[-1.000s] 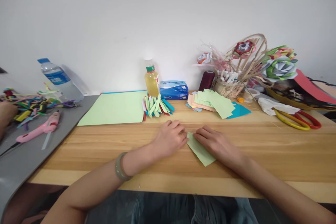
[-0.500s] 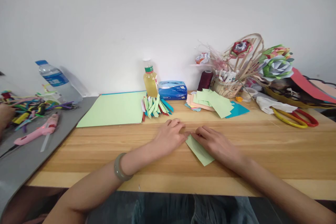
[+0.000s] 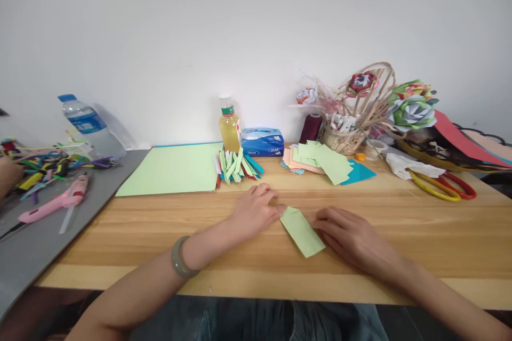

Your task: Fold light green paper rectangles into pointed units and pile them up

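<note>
A folded piece of light green paper lies slantwise on the wooden table, with a small crease at its far end. My left hand has its fingers bent, and its tips hold the paper's upper left corner. At the opposite long edge rests my right hand, loosely curved, its fingertips beside the paper and the thumb low under the palm. Whether those fingertips touch the edge is hard to see. Beyond the hands is a bundle of folded paper strips. Green and peach paper pieces are stacked farther right.
Large green sheets lie back left. A drink bottle and tissue pack stand by the wall. At right are scissors and a basket with paper flowers. A pink glue gun and another person's hand are left.
My right hand has slid off the paper's top toward the right and nearer me, uncovering more of the paper. My left hand stays at the corner. The view has shifted slightly.
</note>
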The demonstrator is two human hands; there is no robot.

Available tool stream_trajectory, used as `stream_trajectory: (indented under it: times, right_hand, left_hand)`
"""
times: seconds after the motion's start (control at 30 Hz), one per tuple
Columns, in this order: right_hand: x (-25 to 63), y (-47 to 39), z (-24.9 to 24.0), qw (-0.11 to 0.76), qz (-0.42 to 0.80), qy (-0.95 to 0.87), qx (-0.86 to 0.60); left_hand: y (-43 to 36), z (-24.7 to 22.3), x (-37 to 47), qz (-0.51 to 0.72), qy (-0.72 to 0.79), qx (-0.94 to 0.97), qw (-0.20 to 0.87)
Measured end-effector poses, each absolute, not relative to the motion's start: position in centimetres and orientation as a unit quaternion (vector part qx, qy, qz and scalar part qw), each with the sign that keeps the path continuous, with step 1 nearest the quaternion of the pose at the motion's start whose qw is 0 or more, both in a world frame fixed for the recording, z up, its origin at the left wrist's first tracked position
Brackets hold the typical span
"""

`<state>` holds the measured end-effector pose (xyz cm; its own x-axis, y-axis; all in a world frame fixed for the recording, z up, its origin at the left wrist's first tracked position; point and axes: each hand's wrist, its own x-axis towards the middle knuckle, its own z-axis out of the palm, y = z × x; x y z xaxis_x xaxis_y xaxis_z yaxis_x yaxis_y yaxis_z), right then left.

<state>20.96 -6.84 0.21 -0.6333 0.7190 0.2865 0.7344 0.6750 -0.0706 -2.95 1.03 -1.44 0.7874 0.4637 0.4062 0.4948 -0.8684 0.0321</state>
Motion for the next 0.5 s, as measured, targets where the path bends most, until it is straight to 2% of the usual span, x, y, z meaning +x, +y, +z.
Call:
stream_trajectory:
  times: [0.07, 0.23, 0.37, 0.5]
  right_hand:
    - [21.2, -7.5, 0.0, 0.173, -0.023, -0.896, -0.408]
    - [20.4, -7.9, -0.3, 0.162, -0.035, -0.927, -0.337]
    - [18.5, -6.4, -1.0, 0.161, -0.078, -0.895, -0.409]
    - [17.2, -4.9, -1.3, 0.171, -0.023, -0.873, -0.456]
  left_hand:
    - [1.3, -1.7, -3.0, -0.211, -0.248, -0.945, 0.035]
    - [1.5, -1.8, -2.9, -0.247, -0.244, -0.936, 0.058]
    - [0.5, -1.6, -3.0, -0.293, -0.212, -0.930, 0.070]
    - [-0.3, -1.8, -3.3, -0.249, -0.188, -0.946, 0.084]
